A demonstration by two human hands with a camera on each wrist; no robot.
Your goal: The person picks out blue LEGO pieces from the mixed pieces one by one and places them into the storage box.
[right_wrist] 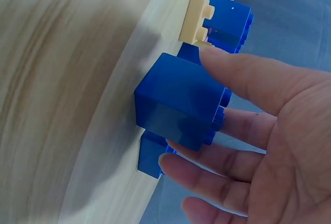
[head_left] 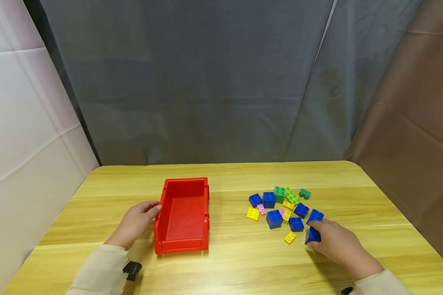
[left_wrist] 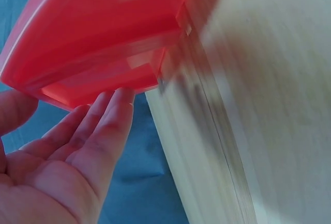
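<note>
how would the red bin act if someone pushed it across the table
The bin would probably slide rather than roll, given its boxy shape and the smooth-looking table. It seems stiff, since its walls stand straight without sagging. It may be light for its size, as it looks like plastic and nothing lies inside.

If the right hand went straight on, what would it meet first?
Likely the low blue brick, just left of the held brick in the head view, though the right hand may pass over it: depth is unclear.

Wood-grain table (head_left: 230,262) with red bin (head_left: 181,245), toy bricks (head_left: 274,219)
</note>
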